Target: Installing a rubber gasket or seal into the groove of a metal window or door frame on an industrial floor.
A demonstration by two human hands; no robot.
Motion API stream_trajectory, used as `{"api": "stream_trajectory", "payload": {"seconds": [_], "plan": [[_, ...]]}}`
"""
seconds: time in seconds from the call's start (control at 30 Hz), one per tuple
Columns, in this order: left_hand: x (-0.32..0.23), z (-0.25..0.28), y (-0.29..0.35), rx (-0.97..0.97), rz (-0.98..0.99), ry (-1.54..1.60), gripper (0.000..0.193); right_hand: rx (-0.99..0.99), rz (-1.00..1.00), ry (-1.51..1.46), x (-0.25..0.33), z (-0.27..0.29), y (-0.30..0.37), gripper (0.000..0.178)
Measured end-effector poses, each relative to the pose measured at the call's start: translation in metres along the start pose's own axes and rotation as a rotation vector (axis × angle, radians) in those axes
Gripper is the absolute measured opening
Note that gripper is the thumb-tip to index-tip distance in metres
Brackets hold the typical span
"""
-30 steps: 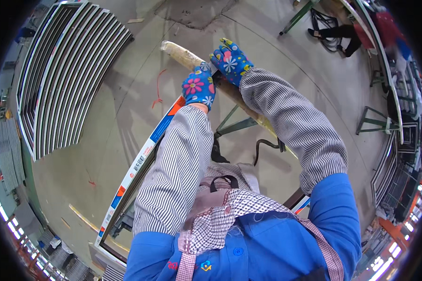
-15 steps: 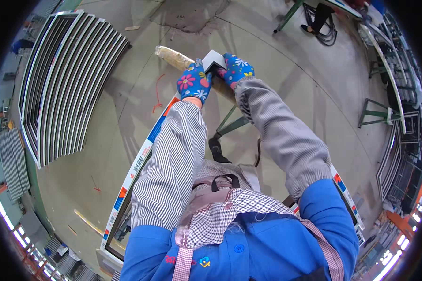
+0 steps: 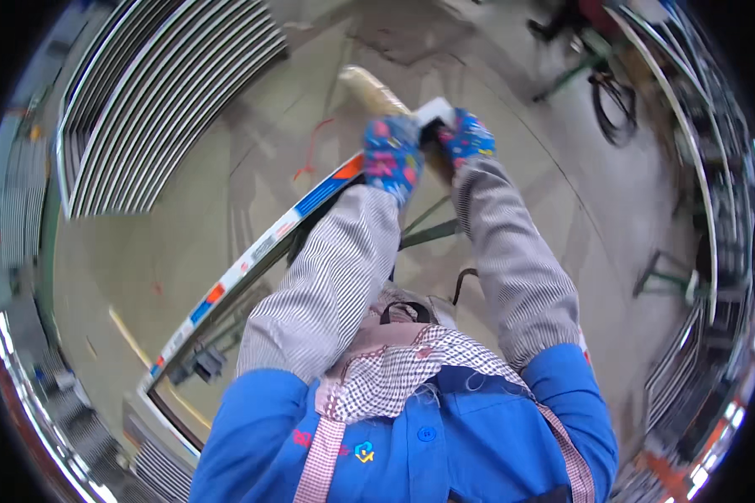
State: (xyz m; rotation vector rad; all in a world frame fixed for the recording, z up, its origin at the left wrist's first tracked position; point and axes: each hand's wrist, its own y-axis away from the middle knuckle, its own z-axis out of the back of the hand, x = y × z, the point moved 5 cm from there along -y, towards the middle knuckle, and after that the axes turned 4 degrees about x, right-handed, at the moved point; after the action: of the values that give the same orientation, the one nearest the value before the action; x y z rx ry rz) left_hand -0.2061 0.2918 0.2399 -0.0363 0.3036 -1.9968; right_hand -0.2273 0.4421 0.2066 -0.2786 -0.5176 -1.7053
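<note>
My gloved left hand (image 3: 392,159), in a blue flowered glove, is closed around one side of a rectangular frame (image 3: 264,246) just below its white corner (image 3: 434,111). My gloved right hand (image 3: 468,138) grips the other side of that corner. The frame has a white face with orange and blue film along its long side, which slants down to the lower left past my left forearm. Under the corner runs a bar wrapped in yellowish padding (image 3: 376,90), carried by green stand legs (image 3: 428,233). My arms hide part of the frame, and motion blurs both gloves.
A stack of curved-looking slatted frames (image 3: 184,101) lies at the upper left. A thin red strip (image 3: 312,151) is on the floor beside the bar. Farther right are a coiled black cable (image 3: 614,109), a green stand (image 3: 667,277) and long profiles (image 3: 705,159). Another person's legs (image 3: 554,25) show at the top right.
The frame has swung, its lower left corner now farther left and its long side more slanted. Both hands, still on the corner, sit farther right in the picture, and the whole view has turned.
</note>
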Motion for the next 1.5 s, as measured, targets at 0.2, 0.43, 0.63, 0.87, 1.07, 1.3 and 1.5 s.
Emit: {"api": "stream_trajectory", "payload": {"seconds": [0.2,0.43,0.63,0.87,1.07,1.3,1.5], "plan": [[0.031,-0.063,0.223,0.041,1.452,2.297,0.032,-0.312,0.174,0.045,-0.005,0.012,0.000,0.046],[0.158,-0.128,0.358,-1.546,1.726,2.551,0.042,-0.331,0.222,0.040,-0.005,0.002,0.009,0.043],[0.199,-0.127,0.513,-2.025,1.516,2.439,0.040,-0.341,0.651,0.070,0.076,-0.004,0.086,0.043],[0.202,-0.092,0.765,-2.566,1.495,2.052,0.039,-0.225,1.019,-0.044,0.263,-0.058,0.180,0.038],[0.191,-0.117,0.824,-2.338,0.943,2.528,0.033,0.713,0.821,-0.505,0.419,-0.194,0.308,0.029],[0.196,0.089,0.696,-2.103,-0.160,2.596,0.033,1.283,0.679,0.601,0.488,-0.335,0.485,0.035],[0.194,0.083,0.693,-2.169,0.051,2.310,0.042,1.621,0.752,0.687,0.511,-0.383,0.569,0.030]]}}
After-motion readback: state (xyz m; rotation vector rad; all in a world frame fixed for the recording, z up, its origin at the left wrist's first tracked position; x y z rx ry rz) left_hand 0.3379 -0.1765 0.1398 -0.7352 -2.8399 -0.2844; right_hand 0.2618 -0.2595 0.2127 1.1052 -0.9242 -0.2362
